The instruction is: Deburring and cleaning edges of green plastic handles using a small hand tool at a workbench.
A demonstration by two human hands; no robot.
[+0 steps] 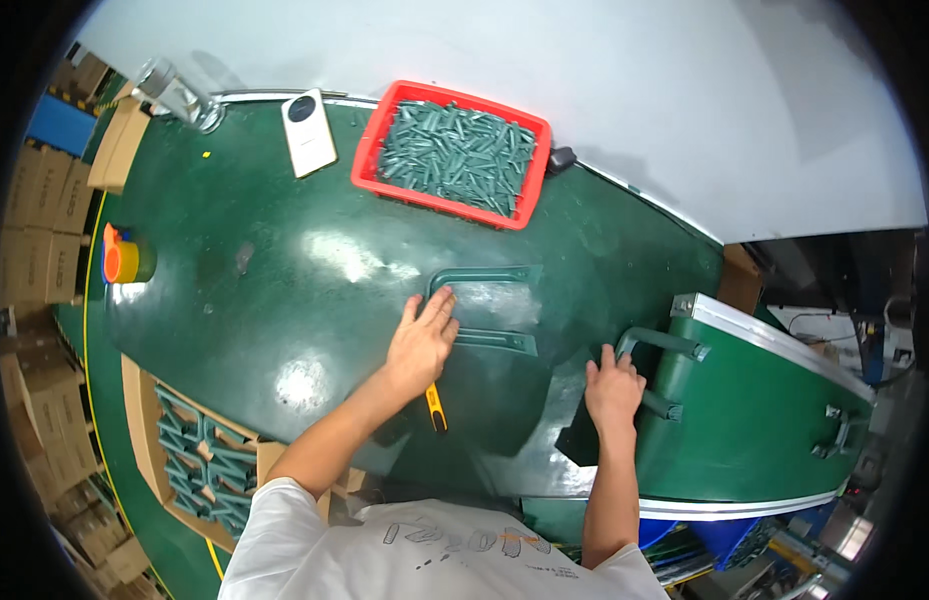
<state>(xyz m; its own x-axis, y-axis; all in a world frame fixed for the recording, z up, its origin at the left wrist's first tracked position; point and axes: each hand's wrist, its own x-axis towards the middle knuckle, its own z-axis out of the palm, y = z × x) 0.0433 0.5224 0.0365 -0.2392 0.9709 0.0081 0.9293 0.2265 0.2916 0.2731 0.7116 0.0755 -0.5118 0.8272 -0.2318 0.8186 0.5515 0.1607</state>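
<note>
My left hand (pixel 421 345) is closed over the bend of a green U-shaped handle (pixel 494 274) lying on the green table, its two arms pointing right. A yellow-handled tool (pixel 436 408) shows below that hand; its upper end is hidden. To the right, my right hand (pixel 614 392) has its fingers curled at the bend of a second green U-shaped handle (pixel 669 342). That handle's ends rest against a raised green panel with metal edging (pixel 754 410). Part of its lower arm is hidden behind my fingers.
A red bin (pixel 369 150) full of small green pieces stands at the back, beside a white phone (pixel 309 135). Far left are a glass jar (pixel 179 95) and yellow and orange tape rolls (pixel 122 260). A cardboard box (pixel 144 430) of green parts stands at the lower left.
</note>
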